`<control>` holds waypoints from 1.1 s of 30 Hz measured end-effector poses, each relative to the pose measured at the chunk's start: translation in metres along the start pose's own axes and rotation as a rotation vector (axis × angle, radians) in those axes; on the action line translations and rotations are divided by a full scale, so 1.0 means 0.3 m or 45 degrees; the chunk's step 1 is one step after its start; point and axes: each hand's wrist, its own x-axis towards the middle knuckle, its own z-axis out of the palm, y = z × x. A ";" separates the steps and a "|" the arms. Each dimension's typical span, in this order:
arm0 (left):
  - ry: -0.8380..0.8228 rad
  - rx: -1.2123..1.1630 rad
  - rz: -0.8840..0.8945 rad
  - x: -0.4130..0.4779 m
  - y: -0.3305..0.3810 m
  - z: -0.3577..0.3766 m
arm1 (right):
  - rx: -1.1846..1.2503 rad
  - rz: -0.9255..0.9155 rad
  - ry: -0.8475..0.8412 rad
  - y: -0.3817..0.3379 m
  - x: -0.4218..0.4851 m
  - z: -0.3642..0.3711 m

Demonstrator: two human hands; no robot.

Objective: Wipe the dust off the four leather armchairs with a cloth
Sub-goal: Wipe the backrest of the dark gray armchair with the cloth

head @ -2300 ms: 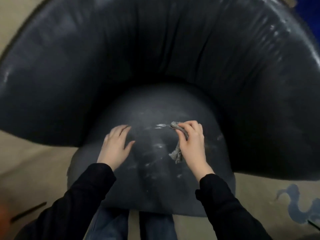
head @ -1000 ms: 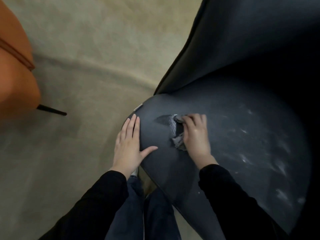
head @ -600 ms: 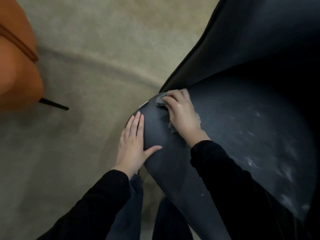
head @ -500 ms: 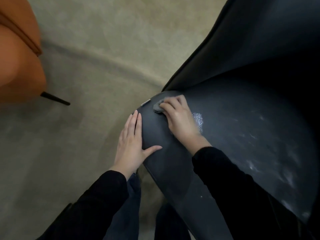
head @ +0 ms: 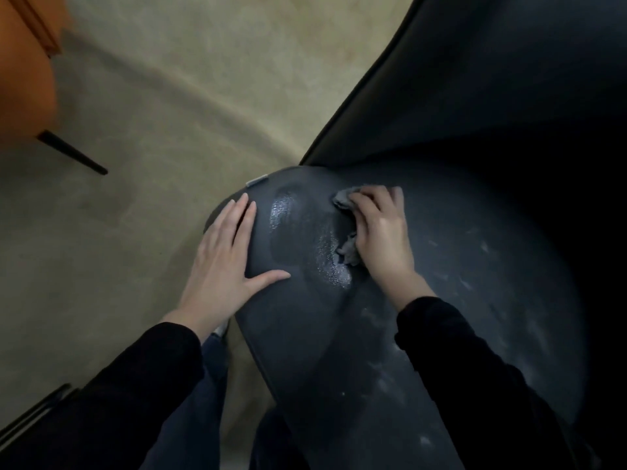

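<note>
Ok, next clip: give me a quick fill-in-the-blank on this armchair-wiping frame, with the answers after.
1. The left hand lies flat on the black seat and holds ____.
2. The right hand presses a grey ____ onto the seat.
3. A shiny streak on the seat lies between the two ____.
4. The chair in the top left corner is ____ in colour.
Missing words: nothing; cloth; hands; orange.

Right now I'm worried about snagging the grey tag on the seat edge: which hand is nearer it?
Left. The left hand rests flat, fingertips just short of the tag; the right hand, gripping the cloth, lies farther right.
</note>
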 end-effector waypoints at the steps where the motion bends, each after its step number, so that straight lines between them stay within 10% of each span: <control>1: 0.003 0.029 0.031 0.011 0.021 0.001 | -0.016 0.047 0.042 0.022 -0.023 -0.007; 8: -0.021 0.190 0.093 0.073 0.112 0.025 | -0.130 0.465 0.279 0.164 -0.144 -0.112; 15: -0.005 0.273 0.100 0.077 0.104 0.042 | 0.207 -0.019 -0.056 -0.160 0.026 0.008; 25: 0.000 0.282 0.103 0.071 0.109 0.037 | -0.207 0.452 0.208 0.297 -0.158 -0.153; 33: 0.052 0.276 0.176 0.138 0.208 0.039 | 0.032 0.078 0.109 0.036 0.004 -0.034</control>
